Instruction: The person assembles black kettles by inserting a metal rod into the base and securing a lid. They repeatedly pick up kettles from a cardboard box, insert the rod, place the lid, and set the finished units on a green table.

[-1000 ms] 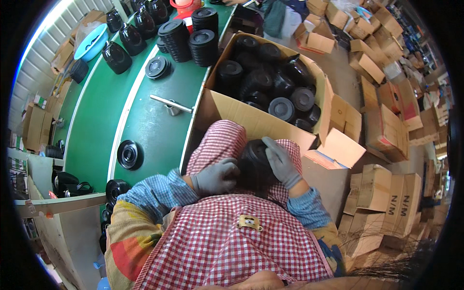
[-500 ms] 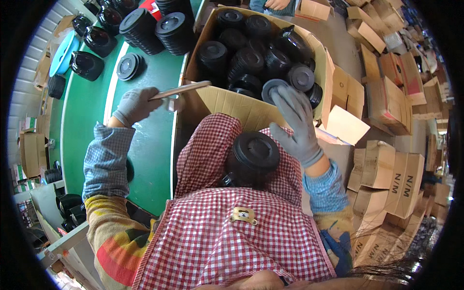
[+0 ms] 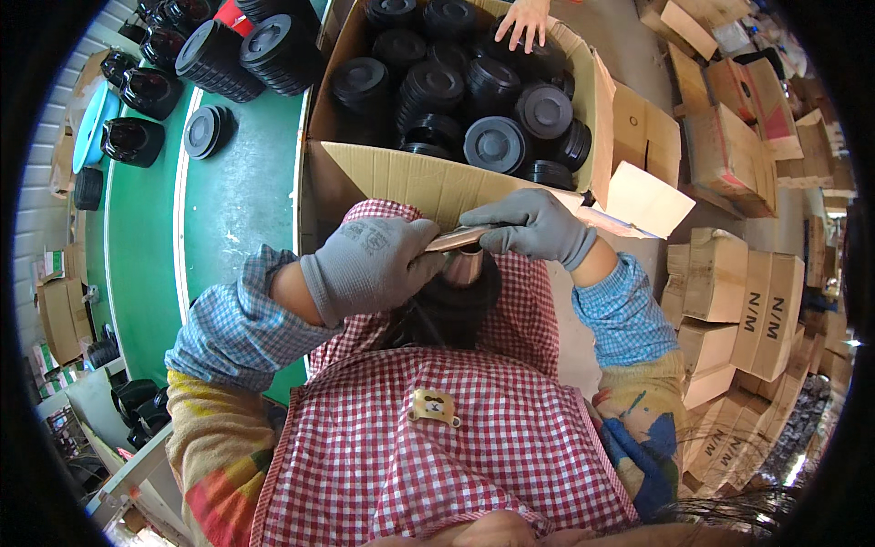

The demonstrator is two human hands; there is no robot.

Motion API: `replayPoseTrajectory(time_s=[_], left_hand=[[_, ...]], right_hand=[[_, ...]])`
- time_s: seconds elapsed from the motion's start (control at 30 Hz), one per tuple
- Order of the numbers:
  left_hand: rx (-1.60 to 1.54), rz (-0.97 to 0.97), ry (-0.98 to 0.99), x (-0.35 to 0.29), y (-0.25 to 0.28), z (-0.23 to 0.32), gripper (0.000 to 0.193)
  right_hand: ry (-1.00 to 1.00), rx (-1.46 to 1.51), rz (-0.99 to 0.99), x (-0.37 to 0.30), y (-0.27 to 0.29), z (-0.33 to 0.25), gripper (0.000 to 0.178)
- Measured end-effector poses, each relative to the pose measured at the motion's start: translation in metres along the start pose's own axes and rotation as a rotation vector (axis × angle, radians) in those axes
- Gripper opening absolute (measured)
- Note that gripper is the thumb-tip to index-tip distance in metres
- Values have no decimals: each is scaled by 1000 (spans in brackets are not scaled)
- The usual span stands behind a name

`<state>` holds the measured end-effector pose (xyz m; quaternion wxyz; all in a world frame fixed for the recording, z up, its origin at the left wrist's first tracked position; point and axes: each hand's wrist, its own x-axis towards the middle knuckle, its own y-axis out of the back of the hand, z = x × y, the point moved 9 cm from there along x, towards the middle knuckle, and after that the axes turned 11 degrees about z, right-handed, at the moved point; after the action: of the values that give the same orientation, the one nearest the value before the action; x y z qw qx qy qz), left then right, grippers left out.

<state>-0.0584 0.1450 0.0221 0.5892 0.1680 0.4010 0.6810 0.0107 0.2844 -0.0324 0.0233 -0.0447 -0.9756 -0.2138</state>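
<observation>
My left hand (image 3: 374,264), in a grey glove, is closed around one end of a long, flat, knife-like tool (image 3: 456,239). Fingers of my gloved right hand (image 3: 538,228) pinch its other end. Below the tool, a glossy black pot (image 3: 437,310) rests in my lap on the checked apron, partly hidden by my left hand and wrist. Just under the tool, a shiny rounded part (image 3: 462,267) shows; I cannot tell whether it belongs to the pot.
Ahead stands an open cardboard box (image 3: 401,182) with several stacks of black lids (image 3: 495,144). A co-worker's bare hand (image 3: 524,23) reaches over it. The green table (image 3: 241,201) at left holds lid stacks (image 3: 283,55) and black pots (image 3: 132,139). Cartons (image 3: 766,301) are piled at right.
My left hand has brought the tool from over the table to my lap. My right hand has left the box's lids and taken the tool's other end. A co-worker's hand now reaches over the box.
</observation>
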Motion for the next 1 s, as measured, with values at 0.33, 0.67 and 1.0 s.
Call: replayPoseTrajectory(time_s=[0.33, 0.67, 1.0], left_hand=[[-217, -109, 126, 3, -19, -2, 33], [-126, -192, -13, 61, -30, -68, 46], [-240, 73, -126, 156, -85, -96, 35]], right_hand=[[-103, 29, -307, 5, -21, 23, 48], [142, -326, -414, -17, -25, -13, 91], [-78, 733, -118, -3, -75, -17, 111]])
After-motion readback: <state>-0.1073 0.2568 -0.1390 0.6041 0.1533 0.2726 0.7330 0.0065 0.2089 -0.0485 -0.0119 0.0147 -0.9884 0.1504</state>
